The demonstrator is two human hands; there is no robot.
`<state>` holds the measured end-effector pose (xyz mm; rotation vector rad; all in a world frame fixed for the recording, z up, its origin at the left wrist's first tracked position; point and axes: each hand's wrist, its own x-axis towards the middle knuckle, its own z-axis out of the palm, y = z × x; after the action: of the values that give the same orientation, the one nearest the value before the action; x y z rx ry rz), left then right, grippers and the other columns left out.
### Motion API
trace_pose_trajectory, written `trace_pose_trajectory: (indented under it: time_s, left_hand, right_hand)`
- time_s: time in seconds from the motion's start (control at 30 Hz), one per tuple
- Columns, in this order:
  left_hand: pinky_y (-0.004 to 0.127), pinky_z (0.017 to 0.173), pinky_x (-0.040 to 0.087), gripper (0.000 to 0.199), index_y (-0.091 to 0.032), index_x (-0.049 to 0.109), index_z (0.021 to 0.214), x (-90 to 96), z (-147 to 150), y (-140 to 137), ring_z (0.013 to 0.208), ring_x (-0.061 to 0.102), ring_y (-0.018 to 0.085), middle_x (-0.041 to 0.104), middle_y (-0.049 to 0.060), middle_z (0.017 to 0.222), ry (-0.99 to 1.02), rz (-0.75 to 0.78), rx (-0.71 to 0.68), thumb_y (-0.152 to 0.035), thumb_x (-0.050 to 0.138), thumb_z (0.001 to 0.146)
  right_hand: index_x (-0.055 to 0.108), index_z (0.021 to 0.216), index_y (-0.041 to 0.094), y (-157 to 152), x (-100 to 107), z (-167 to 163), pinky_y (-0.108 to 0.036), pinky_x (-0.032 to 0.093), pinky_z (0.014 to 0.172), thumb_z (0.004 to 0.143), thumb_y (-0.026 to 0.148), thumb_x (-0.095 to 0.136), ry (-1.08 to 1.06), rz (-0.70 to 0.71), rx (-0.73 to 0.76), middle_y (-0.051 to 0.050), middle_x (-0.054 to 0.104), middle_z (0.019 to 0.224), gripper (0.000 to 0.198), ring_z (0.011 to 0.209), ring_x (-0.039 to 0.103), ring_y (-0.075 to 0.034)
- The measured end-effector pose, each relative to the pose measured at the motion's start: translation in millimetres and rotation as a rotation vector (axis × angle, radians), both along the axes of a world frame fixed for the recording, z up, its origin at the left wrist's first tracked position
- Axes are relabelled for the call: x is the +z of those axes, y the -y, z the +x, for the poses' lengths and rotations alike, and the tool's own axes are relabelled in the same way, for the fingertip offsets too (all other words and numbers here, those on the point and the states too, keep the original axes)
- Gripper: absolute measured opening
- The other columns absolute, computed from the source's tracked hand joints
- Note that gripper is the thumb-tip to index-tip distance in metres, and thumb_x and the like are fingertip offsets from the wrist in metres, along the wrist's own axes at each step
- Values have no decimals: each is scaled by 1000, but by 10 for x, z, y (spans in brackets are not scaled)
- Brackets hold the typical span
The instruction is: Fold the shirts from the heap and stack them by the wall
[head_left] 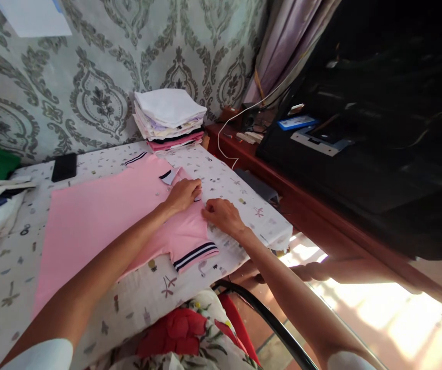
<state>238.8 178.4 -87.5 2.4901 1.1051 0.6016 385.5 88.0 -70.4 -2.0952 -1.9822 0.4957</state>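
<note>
Pink shirt [90,216], one, short-sleeved: it is lying flat on the cloth-covered bench [116,308], hem to the left and collar [170,176] to the right, apparently so that the collar end is staying within reach of both hands.

Near sleeve [195,254], navy-and-white trim: it is pointing right and near, spread out beside the shirt's body.

Left hand [184,194], bare: it is resting over the collar, its grip drawn together; whether it is pinching cloth, one cannot tell.

Right hand [224,216], bare: it is hovering or resting at the shirt's right edge, its grip curled closed; any hold on cloth is staying hidden.

Stack of folded clothes [170,110], white piece uppermost: it is standing at the far edge, presumably out of the arms' way.

Black phone [64,167]: it is lying far left, apart from the shirt, likely for the same reason.
</note>
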Motion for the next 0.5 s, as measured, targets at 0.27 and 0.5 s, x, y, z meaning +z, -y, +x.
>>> trace_pose_trajectory:
  time_s: [0.27,0.5]
  left_hand:
    - [42,96,40,22,-17,55,116,298,-597,522,112,52,28,61,13,120,-102,130,12,-24,47,97]
    - [42,99,44,35,-24,61,117,322,-1932,1858,116,57,29,65,9,124,-455,-116,29,-47,53,92]
  right_hand:
    - [61,113,20,342,-63,140,-28,45,68,93,34,56,-183,144,254,-2,68,80,25,70,61,-17]
    - [58,123,25,845,-134,315,-33,58,71,93,33,56,-140,220,682,-9,63,115,31,91,69,-21]
